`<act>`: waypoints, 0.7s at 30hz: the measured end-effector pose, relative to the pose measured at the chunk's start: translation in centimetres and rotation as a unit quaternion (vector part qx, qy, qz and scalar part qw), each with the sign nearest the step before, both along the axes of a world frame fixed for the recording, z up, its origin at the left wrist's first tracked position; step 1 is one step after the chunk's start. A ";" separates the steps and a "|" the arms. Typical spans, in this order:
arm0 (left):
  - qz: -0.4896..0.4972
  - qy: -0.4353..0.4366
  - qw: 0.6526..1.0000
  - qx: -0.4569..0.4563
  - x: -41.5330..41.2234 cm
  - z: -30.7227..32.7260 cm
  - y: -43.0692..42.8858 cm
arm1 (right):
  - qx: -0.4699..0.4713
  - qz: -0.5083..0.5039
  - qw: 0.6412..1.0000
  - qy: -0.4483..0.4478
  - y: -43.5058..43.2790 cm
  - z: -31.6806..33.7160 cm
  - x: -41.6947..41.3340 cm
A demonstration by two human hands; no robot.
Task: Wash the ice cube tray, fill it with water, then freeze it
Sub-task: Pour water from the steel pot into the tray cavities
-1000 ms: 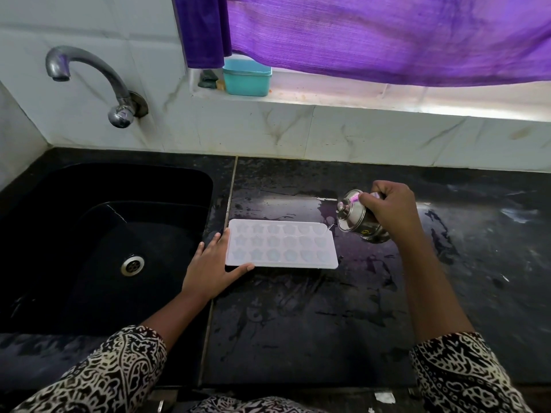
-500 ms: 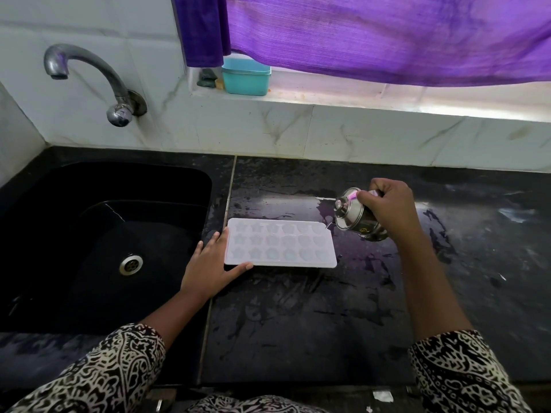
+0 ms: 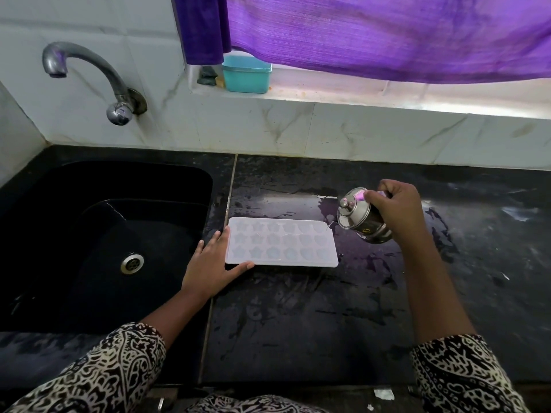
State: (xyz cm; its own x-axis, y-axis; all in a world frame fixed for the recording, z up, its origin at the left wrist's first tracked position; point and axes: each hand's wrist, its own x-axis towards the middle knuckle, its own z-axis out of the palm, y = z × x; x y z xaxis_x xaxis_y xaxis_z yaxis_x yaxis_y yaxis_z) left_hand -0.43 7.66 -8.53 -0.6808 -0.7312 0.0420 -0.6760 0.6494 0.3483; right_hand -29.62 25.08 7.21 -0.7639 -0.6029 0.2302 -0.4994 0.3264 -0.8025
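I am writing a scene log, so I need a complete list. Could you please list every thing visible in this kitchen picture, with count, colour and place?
translucent white plastic ice cube tray: one, whitish, flat on the counter, right of the sink.
small lidded steel jug: one, shiny silver, tilted at the tray's far right corner; a thin stream seems to run down.
black stone counter: one, black, wet.
black sink: one, black, left side.
curved steel tap: one, grey, wall above the sink.
teal plastic box: one, teal, window ledge.
purple cloth curtain: one, purple, over the window.
left hand: one, straight fingers against the tray's left end.
right hand: one, holds the jug.
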 end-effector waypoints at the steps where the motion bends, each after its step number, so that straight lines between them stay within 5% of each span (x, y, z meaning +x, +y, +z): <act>1: 0.000 0.000 1.000 -0.001 0.0 0.0 0.0 | -0.011 -0.003 1.000 -0.015 0.1 -0.1 0.0; 21: 0.000 0.017 1.000 0.004 0.1 -0.4 -0.2 | 0.012 0.015 1.000 0.022 -0.4 -1.5 0.6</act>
